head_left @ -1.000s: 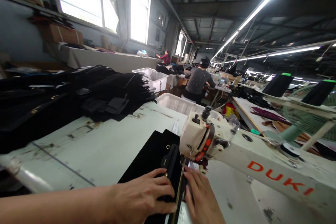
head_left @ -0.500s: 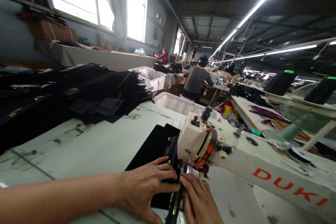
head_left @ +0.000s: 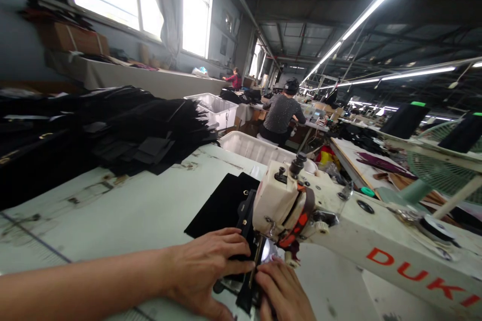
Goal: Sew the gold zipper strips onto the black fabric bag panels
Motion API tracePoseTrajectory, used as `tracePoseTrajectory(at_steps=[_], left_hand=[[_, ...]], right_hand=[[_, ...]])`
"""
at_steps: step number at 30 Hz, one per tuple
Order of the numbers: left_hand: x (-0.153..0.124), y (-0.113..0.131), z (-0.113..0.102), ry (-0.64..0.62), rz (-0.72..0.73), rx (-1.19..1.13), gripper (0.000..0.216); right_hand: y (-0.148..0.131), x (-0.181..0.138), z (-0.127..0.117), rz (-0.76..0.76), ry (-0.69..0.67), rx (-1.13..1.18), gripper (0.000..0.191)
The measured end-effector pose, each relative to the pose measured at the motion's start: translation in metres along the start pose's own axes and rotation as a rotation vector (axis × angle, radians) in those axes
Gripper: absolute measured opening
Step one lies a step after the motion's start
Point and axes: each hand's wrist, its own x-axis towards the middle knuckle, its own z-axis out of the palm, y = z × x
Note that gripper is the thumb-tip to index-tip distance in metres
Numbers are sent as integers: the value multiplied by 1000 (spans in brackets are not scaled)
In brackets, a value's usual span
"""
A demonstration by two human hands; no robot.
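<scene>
My left hand (head_left: 211, 267) lies on a black fabric panel (head_left: 220, 204), its fingers stretched out and pressing down. Its index finger and thumb side reach toward a black zipper strip (head_left: 246, 288) with a gold-coloured line. On the strip's right edge, my right hand (head_left: 284, 288) has its fingers bent and pressed together against it. The sewing machine head (head_left: 276, 200) stands over the work just beyond both hands. A small gold ring and a gold stud show on the black piece. Needle and stitch line are hidden behind the machine head and fingers.
A large pile of black cut pieces (head_left: 150, 125) covers the table's left back. White plastic crates (head_left: 241, 141) stand beyond the table edge. The machine arm (head_left: 391, 241) spans the right side, with thread cones (head_left: 404, 120) and a green fan behind. Co-workers sit farther off.
The black panel has slid slightly away from me under the machine head, so its near edge sits farther off. My right hand has shifted a little toward me; the left stays nearly in place.
</scene>
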Motion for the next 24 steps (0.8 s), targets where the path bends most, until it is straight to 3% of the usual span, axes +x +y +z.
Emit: tracePoseTrajectory(at_steps=[8,16,20,22,24], left_hand=[[7,-11,0,79,-20,-21,79],[6,-16,6,98,-22,-38,78],[6,-27,5,129,-3,-47,54],[9,-37,0,139,-57,-12,37],[13,-48,-6,136,-133,71,37]], right_hand=[[6,-9,10,-32,-25,-219,44],[-2,1,0,-5,-41,-280,42],[9,-4,1,-34,-1,-261,40],[17,-7,9,-122,66,-256,38],[20,-8,18,-151,145,-226,34]])
